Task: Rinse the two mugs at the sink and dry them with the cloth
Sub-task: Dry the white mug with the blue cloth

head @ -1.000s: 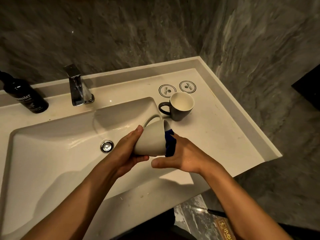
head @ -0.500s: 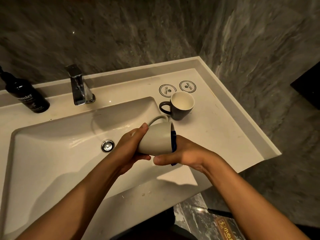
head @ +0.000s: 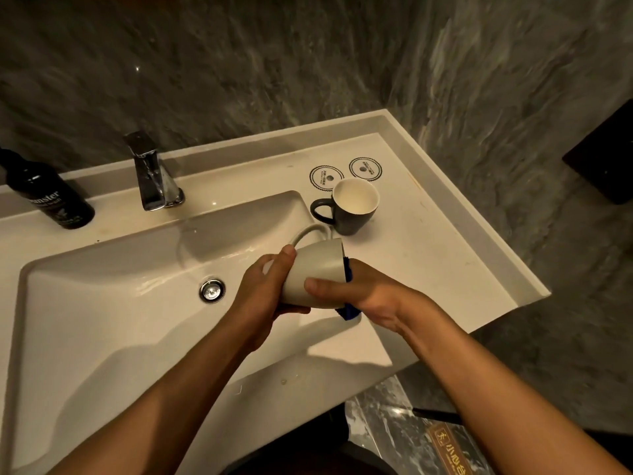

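Over the right end of the sink (head: 102, 303), the left hand (head: 260, 296) grips the base of a white mug (head: 315, 269) lying on its side. The right hand (head: 370, 296) pinches the mug's rim, thumb on its wall, fingers pushing a blue cloth (head: 347, 311) into its mouth. A dark mug (head: 352, 207) stands upright on the desk (head: 445, 255) just behind.

White vanity top (head: 445, 269) w/ sink: dark mug (head: 352, 209), black bottle (head: 51, 200), 2 coasters (head: 326, 178).
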